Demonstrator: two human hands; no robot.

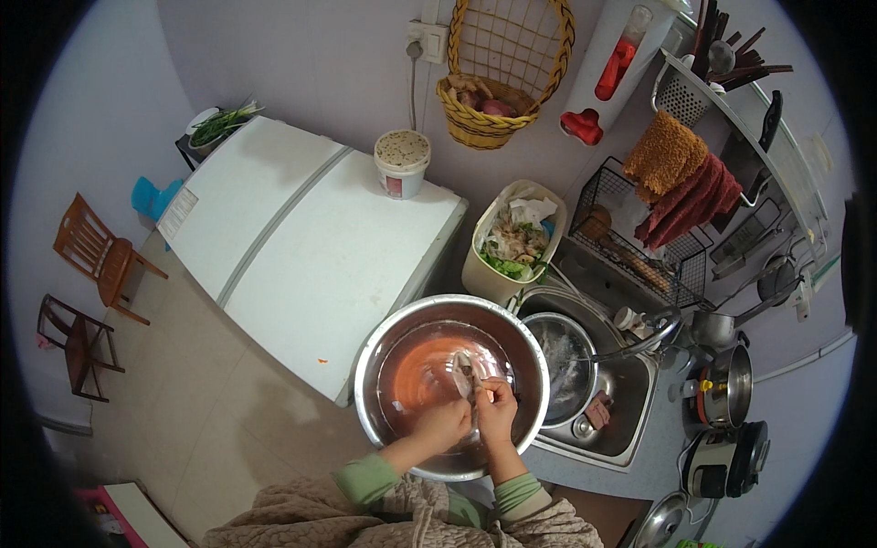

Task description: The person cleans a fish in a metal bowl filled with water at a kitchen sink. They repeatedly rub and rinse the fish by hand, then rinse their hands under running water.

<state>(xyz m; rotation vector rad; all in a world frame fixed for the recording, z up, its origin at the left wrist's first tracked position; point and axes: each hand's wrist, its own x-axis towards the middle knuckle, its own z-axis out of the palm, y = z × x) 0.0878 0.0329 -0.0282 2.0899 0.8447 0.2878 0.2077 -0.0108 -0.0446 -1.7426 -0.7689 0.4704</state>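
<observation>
My left hand [445, 426] and my right hand [497, 409] are close together over a large stainless steel basin [370, 418]. Between their fingers they grip a small, pale, wet piece of raw seafood [464, 375], perhaps a fish or squid; its lower part is hidden by the hands. My left hand is curled into a fist around the lower end, while the right one pinches it higher up. Reddish water [418, 363] lies in the basin below.
Right of the basin, a sink [627, 438] holds a metal bowl [558, 363] under the faucet [640, 346] and a brownish cloth-like piece [598, 411]. Behind stands a waste bin [483, 274] full of scraps. A white refrigerator [329, 274] is left, bearing a lidded tub [403, 164].
</observation>
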